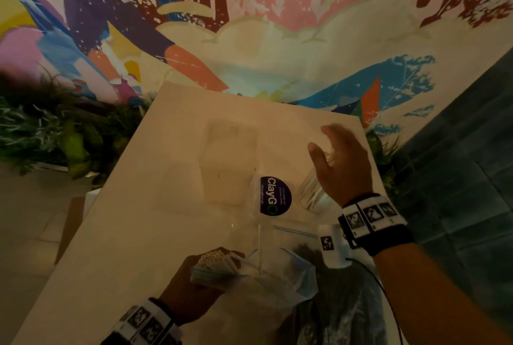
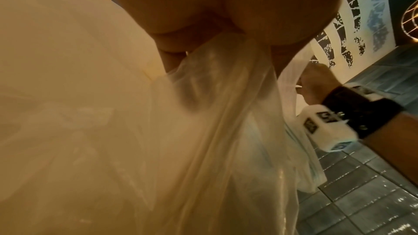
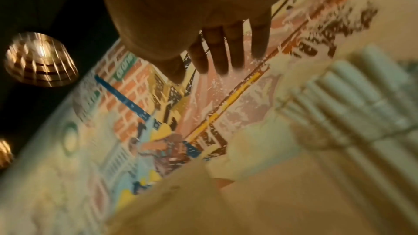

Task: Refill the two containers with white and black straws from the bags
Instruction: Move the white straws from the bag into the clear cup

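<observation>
My left hand (image 1: pixel 191 286) grips a clear zip bag (image 1: pixel 280 280) near the table's front edge. A bundle of white straws (image 1: pixel 213 260) sticks out of the bag by my fingers. In the left wrist view the bag's plastic (image 2: pixel 226 104) bunches under my palm. My right hand (image 1: pixel 337 161) hovers with straight, spread fingers (image 3: pixel 217 54) over a clear round container (image 1: pixel 312 194) and holds nothing. Blurred white straws (image 3: pixel 361 96) show at the right of the right wrist view. A second clear, square container (image 1: pixel 230 161) stands mid-table. A bag of dark straws (image 1: pixel 305 251) lies under my right wrist.
A clear stand with a dark round ClayGo sticker (image 1: pixel 275 196) is between the two containers. The white table (image 1: pixel 133 219) meets a painted wall (image 1: pixel 277 39) at the back. Plants (image 1: pixel 55 128) are on the left and a dark tiled floor (image 1: pixel 458 178) on the right.
</observation>
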Tool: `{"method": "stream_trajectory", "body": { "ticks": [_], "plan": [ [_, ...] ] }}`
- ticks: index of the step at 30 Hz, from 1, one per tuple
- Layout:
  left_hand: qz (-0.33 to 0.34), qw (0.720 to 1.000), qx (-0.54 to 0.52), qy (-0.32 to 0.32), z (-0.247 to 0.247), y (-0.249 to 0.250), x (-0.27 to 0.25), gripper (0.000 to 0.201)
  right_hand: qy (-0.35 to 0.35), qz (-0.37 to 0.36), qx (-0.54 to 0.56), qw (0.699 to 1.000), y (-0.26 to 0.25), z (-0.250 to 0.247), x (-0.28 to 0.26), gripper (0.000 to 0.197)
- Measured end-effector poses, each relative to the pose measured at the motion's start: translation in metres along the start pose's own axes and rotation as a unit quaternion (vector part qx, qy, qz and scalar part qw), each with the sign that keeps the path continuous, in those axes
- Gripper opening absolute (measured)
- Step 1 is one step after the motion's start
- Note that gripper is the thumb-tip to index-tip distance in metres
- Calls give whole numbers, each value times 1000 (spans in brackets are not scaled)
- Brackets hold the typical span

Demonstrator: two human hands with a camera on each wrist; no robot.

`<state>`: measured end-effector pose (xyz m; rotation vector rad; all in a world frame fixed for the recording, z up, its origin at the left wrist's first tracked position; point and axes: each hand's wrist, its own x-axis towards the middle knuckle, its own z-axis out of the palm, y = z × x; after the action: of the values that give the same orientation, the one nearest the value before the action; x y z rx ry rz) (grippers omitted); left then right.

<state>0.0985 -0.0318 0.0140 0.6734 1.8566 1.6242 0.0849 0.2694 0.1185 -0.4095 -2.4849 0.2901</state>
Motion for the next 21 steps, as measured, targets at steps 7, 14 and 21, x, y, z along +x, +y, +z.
{"method": "stream_trajectory", "body": {
  "ticks": [7,14,21],
  "plan": [
    [6,1000,2,-8,5,3,2,23,-507,114,134,844,-47,-5,-65,38],
    [-10,997,82,-7,4,4,2,26,-519,103,275,803,-68,5,-104,46],
    [-57,983,163,-57,7,16,5,58,-486,90,312,811,-66,1,-121,41]
  ]
}}
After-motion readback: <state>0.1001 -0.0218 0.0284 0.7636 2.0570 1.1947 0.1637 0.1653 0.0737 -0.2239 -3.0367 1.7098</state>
